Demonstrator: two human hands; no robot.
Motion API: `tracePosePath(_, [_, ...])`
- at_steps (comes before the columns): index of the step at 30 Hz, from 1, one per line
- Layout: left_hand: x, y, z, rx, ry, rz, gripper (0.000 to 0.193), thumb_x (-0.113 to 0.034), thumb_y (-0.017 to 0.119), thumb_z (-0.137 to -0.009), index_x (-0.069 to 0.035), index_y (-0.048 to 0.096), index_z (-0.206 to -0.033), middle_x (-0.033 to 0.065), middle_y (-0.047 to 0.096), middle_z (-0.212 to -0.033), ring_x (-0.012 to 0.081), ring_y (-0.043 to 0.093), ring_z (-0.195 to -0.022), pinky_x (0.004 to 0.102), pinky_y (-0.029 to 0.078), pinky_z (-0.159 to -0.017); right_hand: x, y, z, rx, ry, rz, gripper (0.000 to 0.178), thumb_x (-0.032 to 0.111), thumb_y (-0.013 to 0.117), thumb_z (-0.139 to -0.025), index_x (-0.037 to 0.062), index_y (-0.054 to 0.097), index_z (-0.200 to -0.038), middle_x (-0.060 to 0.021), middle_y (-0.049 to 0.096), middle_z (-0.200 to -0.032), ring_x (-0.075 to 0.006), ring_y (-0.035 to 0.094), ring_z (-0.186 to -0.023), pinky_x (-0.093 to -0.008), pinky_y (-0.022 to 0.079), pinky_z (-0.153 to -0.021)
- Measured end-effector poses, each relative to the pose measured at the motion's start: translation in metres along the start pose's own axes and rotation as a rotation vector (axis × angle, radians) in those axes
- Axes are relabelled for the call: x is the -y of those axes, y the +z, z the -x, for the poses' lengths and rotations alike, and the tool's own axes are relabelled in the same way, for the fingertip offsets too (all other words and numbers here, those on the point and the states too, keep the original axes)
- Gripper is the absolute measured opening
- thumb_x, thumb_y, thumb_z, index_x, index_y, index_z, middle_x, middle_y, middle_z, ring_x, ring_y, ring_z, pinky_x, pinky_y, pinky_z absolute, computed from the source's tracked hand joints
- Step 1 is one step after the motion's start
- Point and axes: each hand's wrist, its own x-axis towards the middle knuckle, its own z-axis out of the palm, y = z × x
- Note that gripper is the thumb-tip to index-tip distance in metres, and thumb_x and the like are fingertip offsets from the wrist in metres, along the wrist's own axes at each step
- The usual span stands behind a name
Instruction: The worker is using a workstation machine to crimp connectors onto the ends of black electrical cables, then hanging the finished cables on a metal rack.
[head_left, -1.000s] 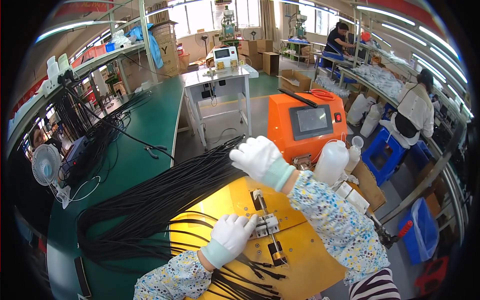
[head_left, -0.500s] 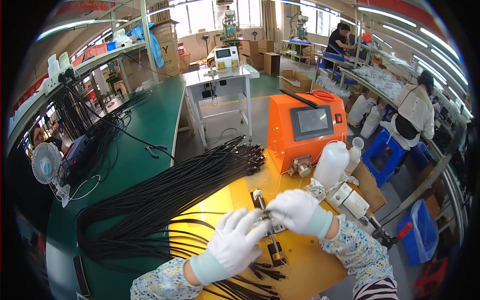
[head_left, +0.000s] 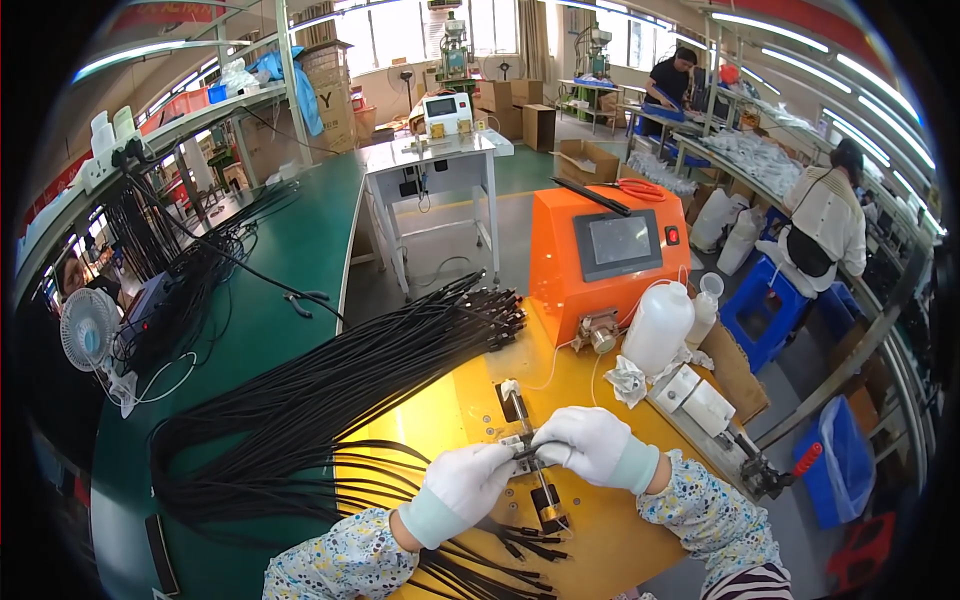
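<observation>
My left hand (head_left: 462, 492), in a white glove, has its fingers pressed together at the near left of a small metal fixture (head_left: 520, 400) on the yellow work board. From the right, my gloved right hand (head_left: 590, 446) pinches as well. Between the fingertips of both runs a short stretch of black cable (head_left: 528, 452), right over the fixture's middle. The fingers hide part of the fixture and the cable's ends. Loose cable ends (head_left: 530, 545) lie spread below my left hand.
A thick bundle of black cables (head_left: 330, 390) covers the left side. An orange machine with a screen (head_left: 605, 260) stands beyond the board, a white bottle (head_left: 660, 325) beside it. At right sits a toggle clamp with a red handle (head_left: 770, 478). Pliers (head_left: 312, 298) lie on the green table.
My left hand's fingers, spread before, have closed in at the fixture. My right hand has come slightly down and turned, and the cable now shows between both hands.
</observation>
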Motion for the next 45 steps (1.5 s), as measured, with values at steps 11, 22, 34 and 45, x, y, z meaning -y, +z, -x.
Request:
tracePosePath(11, [0.022,0.011,0.005,-0.019,0.232,-0.526,0.038,-0.011,0.057,-0.081,-0.011,0.062,-0.118,0.0008,0.058,-0.079,0.0191,0.056,-0.07,0.0318,0.045,-0.065,-0.017,-0.006,-0.014,0.087,0.157,0.074,0.018,0.028,0.063,-0.085,0.0108,0.066,-0.084,-0.0081,0.062,-0.081,-0.0281,0.061,-0.08,-0.0389,0.049,-0.071])
tracePosePath(22, [0.018,0.017,-0.003,-0.001,0.334,-0.607,0.038,-0.016,0.057,-0.082,-0.009,0.06,-0.12,0.0008,0.056,-0.081,0.0177,0.055,-0.069,0.0318,0.044,-0.064,-0.099,0.04,-0.16,0.059,0.131,0.956,0.005,0.017,0.063,-0.079,0.0116,0.063,-0.077,-0.0053,0.061,-0.083,-0.0254,0.063,-0.084,-0.0393,0.049,-0.07])
tracePosePath(34, [0.026,0.012,0.006,-0.003,0.309,-0.627,0.037,-0.015,0.056,-0.082,-0.009,0.06,-0.119,0.0007,0.058,-0.081,0.0174,0.056,-0.07,0.0312,0.045,-0.063,-0.012,-0.024,-0.097,-0.172,-0.277,0.844,0.013,0.02,0.068,-0.073,0.0111,0.063,-0.08,-0.0011,0.058,-0.075,-0.0207,0.054,-0.071,-0.0342,0.043,-0.062])
tracePosePath(45, [0.031,0.013,0.0,-0.096,0.183,-0.499,0.032,-0.014,0.065,-0.078,-0.008,0.062,-0.11,0.0025,0.061,-0.082,0.0207,0.059,-0.078,0.0348,0.047,-0.07,0.001,-0.026,-0.021,-0.337,-0.206,0.628,0.014,0.016,0.066,-0.076,0.0103,0.061,-0.087,-0.0018,0.054,-0.07,-0.0216,0.054,-0.069,-0.0338,0.044,-0.061])
